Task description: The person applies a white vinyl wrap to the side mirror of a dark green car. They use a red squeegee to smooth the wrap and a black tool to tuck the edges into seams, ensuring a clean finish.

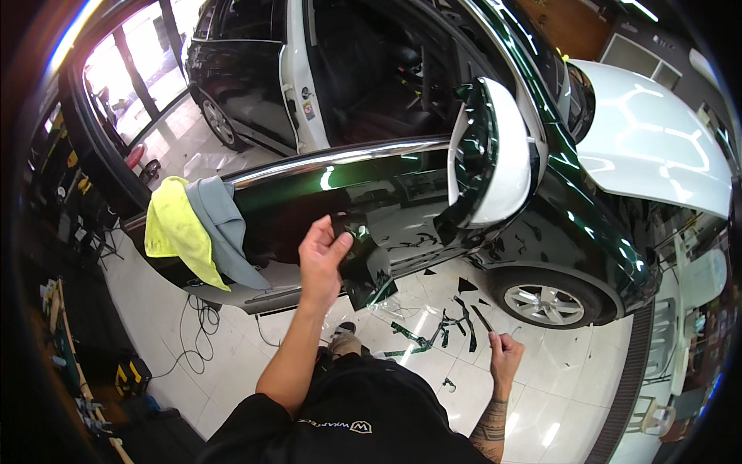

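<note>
My left hand point(320, 259) is raised in front of the open car door point(294, 182). Its thumb and fingers pinch a piece of dark green glossy film point(369, 271), which hangs down to the right of the hand. Lower and to the right, my right hand point(506, 357) is closed around a slim dark stick-like tool point(482, 319) that points up and left; its exact kind is too small to tell. The door has a dark green sheen and a chrome strip along its top. At its front end the side mirror point(501, 155) has a white housing, with dark green film along its inner edge.
A yellow cloth point(182, 228) and a grey cloth point(220, 224) drape over the door's rear end. Film scraps point(444, 331) lie on the tiled floor below. The front wheel point(545, 303) and raised white hood point(657, 139) are to the right. A black cable point(199, 332) coils at left.
</note>
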